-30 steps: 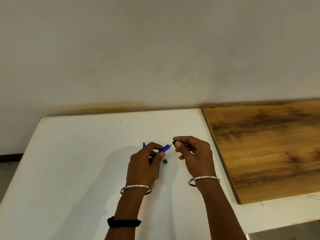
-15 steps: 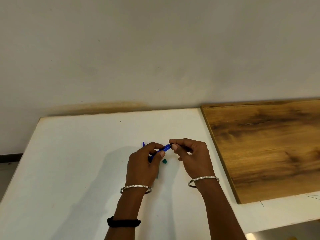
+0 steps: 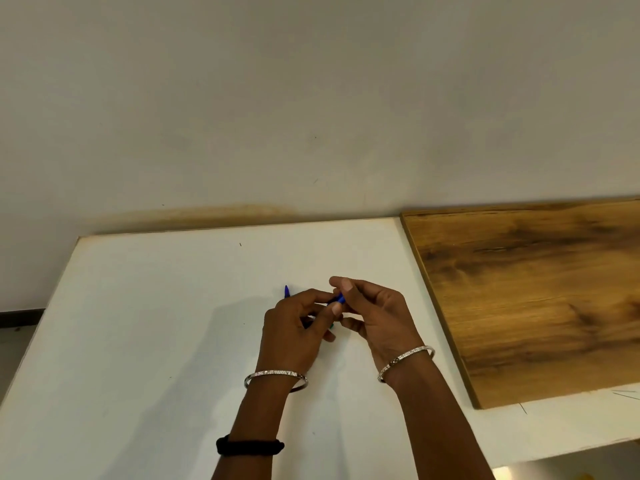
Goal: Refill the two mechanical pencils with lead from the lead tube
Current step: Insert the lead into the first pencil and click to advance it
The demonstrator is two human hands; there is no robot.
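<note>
My left hand (image 3: 294, 327) grips a blue mechanical pencil (image 3: 340, 299) above the white table (image 3: 138, 323); only a short blue stretch shows between the two hands. My right hand (image 3: 374, 313) pinches the pencil's end with thumb and forefinger, touching the left thumb. A second blue tip (image 3: 286, 291) pokes out behind the left hand; I cannot tell whether it belongs to the held pencil or to another one. A sliver of a small green piece (image 3: 331, 326) shows under the hands. The lead tube is hidden.
A wooden board (image 3: 536, 296) lies on the right part of the table, its left edge close to my right hand. A plain wall rises behind the table. A few thin dark lines lie at the table's right edge (image 3: 623, 394).
My right hand moved left from a small gap onto the end of the blue pencil, and now covers most of it. The green piece on the table is almost hidden under the hands.
</note>
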